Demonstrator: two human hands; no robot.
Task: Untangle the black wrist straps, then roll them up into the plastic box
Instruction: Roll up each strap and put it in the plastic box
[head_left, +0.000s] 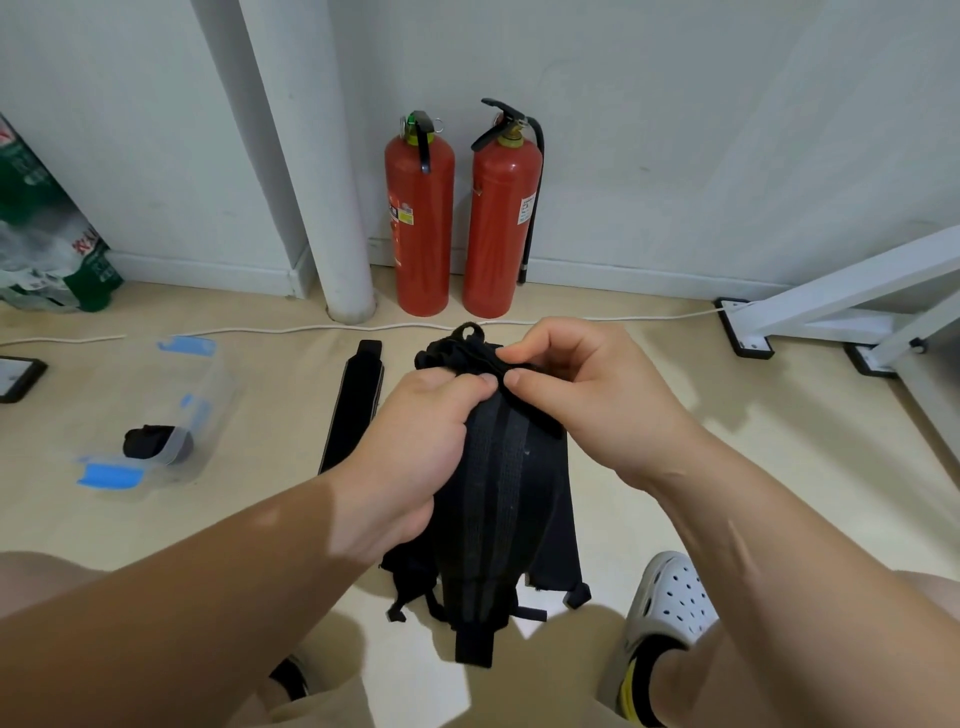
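Observation:
A bundle of tangled black wrist straps (501, 499) hangs in front of me, its loose ends dangling just above the floor. My left hand (410, 452) grips the bundle near its top from the left. My right hand (582, 395) pinches a bunched strap end at the top. One black strap (353, 408) lies flat and straight on the floor to the left of the bundle. A clear plastic box (171, 410) with blue clips lies on the floor further left. A rolled black strap (156, 441) sits inside it.
Two red fire extinguishers (418, 218) stand against the wall beside a white pipe (332, 208). A white cable (311, 328) runs along the floor. White frame legs (831, 306) stand at right. My foot in a white clog (670, 597) is at lower right.

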